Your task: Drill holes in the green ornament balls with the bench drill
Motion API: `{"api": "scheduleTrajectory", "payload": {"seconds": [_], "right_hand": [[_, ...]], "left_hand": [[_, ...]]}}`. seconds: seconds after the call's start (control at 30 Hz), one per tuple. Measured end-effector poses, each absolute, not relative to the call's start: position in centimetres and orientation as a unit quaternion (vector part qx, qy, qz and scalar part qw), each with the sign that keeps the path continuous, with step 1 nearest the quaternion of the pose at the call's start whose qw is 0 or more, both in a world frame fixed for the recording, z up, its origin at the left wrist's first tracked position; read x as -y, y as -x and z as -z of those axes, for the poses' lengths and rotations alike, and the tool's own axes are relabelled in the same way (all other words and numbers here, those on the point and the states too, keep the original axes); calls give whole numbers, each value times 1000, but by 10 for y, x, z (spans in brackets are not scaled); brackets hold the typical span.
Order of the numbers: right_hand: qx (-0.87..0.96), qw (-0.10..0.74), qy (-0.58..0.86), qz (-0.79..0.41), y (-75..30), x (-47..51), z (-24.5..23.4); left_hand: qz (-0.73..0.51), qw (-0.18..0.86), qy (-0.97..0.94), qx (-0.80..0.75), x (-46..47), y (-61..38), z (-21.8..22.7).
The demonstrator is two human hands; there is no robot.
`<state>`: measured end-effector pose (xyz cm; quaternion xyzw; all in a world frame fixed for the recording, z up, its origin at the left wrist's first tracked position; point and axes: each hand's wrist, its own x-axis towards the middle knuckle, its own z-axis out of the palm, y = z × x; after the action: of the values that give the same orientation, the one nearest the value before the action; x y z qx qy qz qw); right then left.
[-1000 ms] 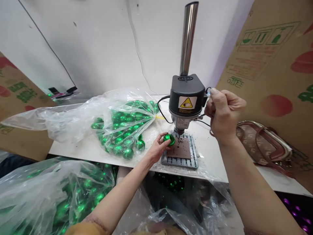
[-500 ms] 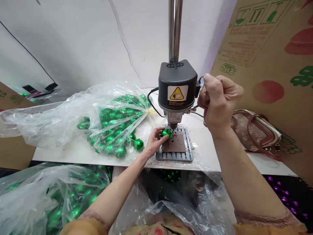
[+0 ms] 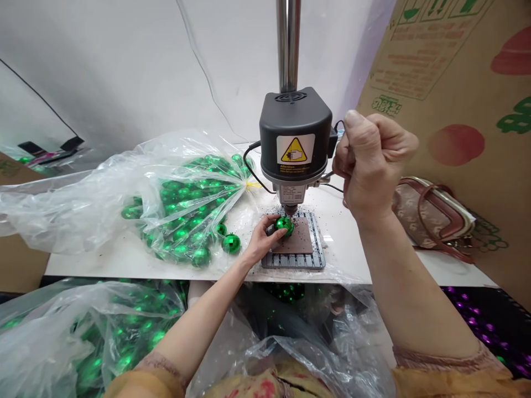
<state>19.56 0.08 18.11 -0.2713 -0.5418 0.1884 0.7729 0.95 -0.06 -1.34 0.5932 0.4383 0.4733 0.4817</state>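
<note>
Ball (image 3: pixel 284 225), green and mirrored, sits near the centre of the frame, just below the chuck (image 3: pixel 291 210) of the drill press (image 3: pixel 295 135); whether the bit touches it, you cannot tell from here. Your left hand (image 3: pixel 265 235) grasps it from the left, thumb in front. For a true hole, you would do well to seat the ball firmly on the brown board (image 3: pixel 302 243), square it under the bit, and hold your fingertips low on its sides. Your right hand (image 3: pixel 371 160) is clenched beside the motor housing; what lies inside the fist is hidden, though a feed lever seems likely, and a slow, even pull would suit the curved shell. Dark shavings on the board could let the ball roll, so brushing them off with the drill stopped would help.

Farther out, the slotted base (image 3: pixel 292 263) ends near the front edge of the desk (image 3: pixel 346 260), leaving only a narrow strip. To the left, a loose ball (image 3: pixel 231 243) and the clear bag (image 3: pixel 112 185) crowd your way; between base and handbag (image 3: pixel 429 213), right of centre, you have more bare surface.
</note>
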Motion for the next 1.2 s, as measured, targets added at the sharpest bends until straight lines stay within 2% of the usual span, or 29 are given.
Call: {"api": "scheduleTrajectory", "payload": {"seconds": [0.23, 0.47, 0.67, 1.03, 1.2], "right_hand": [[537, 779, 263, -189, -195, 1, -182], [551, 763, 298, -161, -196, 0, -181], [533, 778, 305, -131, -190, 10, -174], [555, 780, 277, -85, -193, 21, -125], [545, 809, 217, -28, -194, 17, -118]], "left_hand": [[-463, 408, -641, -456, 10, -20, 6], [-471, 499, -587, -430, 13, -31, 12], [-473, 495, -591, -427, 13, -30, 15], [-472, 470, -620, -415, 11, -29, 24], [-469, 462, -626, -419, 11, -29, 25]]}}
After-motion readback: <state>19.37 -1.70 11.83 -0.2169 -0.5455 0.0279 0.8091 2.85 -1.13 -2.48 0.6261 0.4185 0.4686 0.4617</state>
